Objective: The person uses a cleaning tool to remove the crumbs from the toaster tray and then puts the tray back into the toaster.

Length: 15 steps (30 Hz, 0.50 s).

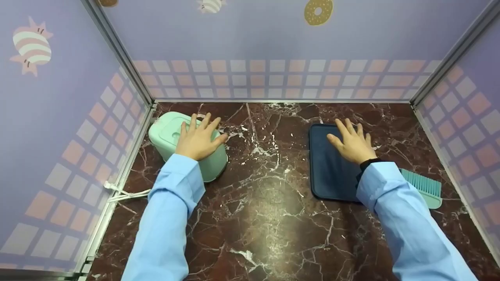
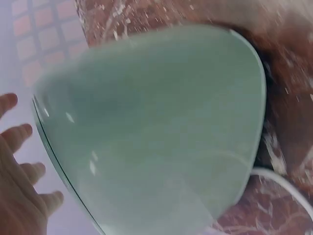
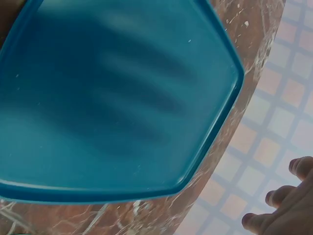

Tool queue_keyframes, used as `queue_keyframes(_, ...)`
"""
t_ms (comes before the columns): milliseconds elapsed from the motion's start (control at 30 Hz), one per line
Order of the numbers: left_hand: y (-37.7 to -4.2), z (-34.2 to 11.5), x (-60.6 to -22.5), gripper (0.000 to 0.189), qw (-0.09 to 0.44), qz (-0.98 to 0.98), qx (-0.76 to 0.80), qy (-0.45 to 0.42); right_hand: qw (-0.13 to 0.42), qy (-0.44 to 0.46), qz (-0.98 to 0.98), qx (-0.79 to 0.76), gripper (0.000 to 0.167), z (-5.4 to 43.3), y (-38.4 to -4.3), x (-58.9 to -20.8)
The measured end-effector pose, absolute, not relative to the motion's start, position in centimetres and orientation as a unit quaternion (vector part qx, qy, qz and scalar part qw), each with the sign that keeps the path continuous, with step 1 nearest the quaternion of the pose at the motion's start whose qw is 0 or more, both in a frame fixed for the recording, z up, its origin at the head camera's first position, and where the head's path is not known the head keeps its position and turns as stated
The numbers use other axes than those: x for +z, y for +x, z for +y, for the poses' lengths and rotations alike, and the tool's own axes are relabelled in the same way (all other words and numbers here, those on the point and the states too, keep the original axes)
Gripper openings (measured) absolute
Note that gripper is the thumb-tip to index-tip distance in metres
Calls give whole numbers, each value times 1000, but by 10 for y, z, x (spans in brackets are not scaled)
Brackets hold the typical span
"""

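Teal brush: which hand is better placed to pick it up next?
Probably the right hand: it hovers over the blue tray, near the brush; the left hand is farther, over the green container.

On the table [image 1: 269, 226], the container [image 2: 151, 127] stands to my left, a cord [image 2: 274, 175] beside it; the tray [image 1: 332, 168] lies to my right, the brush [image 1: 424, 187] right of that.

Brush [image 1: 427, 187], tabletop [image 1: 250, 226], lilac walls [image 1: 250, 39].
Brush: teal bristles, at right. Tabletop: red-brown, white-veined. Walls: pink-and-white checks near base, grey metal corner strips [image 1: 119, 48].
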State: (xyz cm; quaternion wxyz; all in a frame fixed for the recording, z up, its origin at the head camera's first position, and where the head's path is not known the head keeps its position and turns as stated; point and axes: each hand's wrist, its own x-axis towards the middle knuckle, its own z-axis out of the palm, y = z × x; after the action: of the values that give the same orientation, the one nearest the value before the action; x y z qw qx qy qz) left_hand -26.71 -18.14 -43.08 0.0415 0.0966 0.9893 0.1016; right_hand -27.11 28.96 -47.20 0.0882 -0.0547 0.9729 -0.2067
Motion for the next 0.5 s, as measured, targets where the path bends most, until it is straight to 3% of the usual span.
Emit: queue_keyframes(500, -252, -231, -454, 68, 12, 975, 77, 207, 43, -161, 955, -244, 75, 230, -268, -466)
